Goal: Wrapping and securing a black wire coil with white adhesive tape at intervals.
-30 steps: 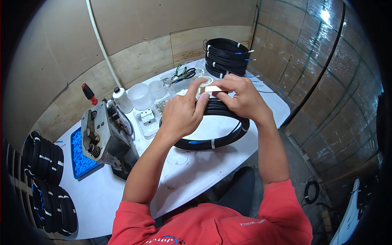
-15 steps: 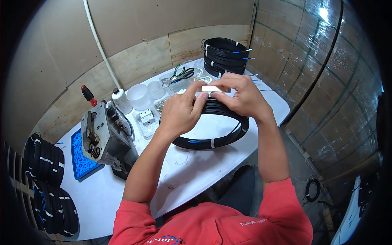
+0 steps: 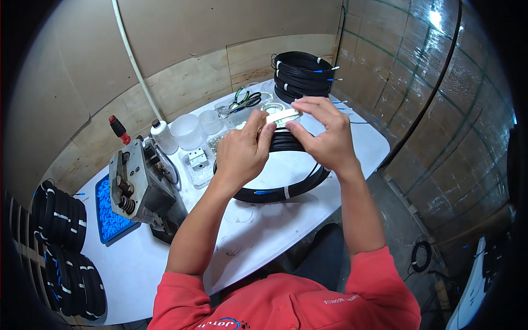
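A small, flat white strip [image 3: 282, 116] is held up between my two hands, just above the far side of a black cable coil [image 3: 258, 195]. My left hand [image 3: 246, 144] pinches the strip's left end with thumb and forefinger. My right hand [image 3: 329, 132] has its thumb below the strip's right end and its forefinger above it; the other fingers stretch out loosely. White bands wrap the coil, and a blue piece shows on its near side. Exactly what the strip is cannot be made out.
A metal press [image 3: 140, 184] stands left on the white table [image 3: 264, 242], beside a blue tray [image 3: 113, 214] of small blue parts. Behind are a white bottle [image 3: 163, 135], plastic tubs [image 3: 187, 131] and black-handled scissors [image 3: 252, 100]. Stacked cable coils [image 3: 302, 74] sit far right, more coils [image 3: 71, 275] at left.
The white strip has tilted, its right end now higher. My right hand has shifted slightly left, its fingers loosened and straightened. The coil has shifted slightly left.
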The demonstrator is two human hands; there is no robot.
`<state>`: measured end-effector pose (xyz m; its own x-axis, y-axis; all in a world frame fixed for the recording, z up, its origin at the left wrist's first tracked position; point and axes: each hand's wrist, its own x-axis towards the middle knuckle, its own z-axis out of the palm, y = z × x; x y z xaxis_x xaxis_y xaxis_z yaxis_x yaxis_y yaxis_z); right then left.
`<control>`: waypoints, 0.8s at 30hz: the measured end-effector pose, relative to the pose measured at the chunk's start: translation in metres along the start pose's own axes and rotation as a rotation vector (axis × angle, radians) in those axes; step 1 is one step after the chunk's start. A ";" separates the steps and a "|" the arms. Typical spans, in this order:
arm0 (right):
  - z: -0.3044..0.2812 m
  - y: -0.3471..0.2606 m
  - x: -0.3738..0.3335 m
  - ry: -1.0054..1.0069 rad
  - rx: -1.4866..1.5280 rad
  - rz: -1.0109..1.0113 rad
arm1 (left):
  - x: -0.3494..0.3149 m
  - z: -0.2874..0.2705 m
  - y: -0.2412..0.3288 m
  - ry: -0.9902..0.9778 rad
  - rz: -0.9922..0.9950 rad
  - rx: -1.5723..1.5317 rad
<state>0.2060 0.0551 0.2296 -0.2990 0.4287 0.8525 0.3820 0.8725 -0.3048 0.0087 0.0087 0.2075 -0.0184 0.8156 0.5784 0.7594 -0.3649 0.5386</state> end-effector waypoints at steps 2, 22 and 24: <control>0.006 -0.011 -0.005 0.058 0.046 -0.042 | 0.000 -0.001 0.001 -0.004 -0.013 0.014; 0.018 -0.012 -0.017 0.325 0.075 0.035 | 0.000 0.001 0.015 0.000 0.023 0.035; 0.018 -0.009 -0.018 0.328 0.098 0.231 | 0.000 0.003 0.012 0.017 0.005 0.015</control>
<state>0.1923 0.0440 0.2097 0.0857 0.5320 0.8424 0.3164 0.7872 -0.5293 0.0200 0.0062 0.2121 -0.0258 0.8062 0.5911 0.7692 -0.3617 0.5268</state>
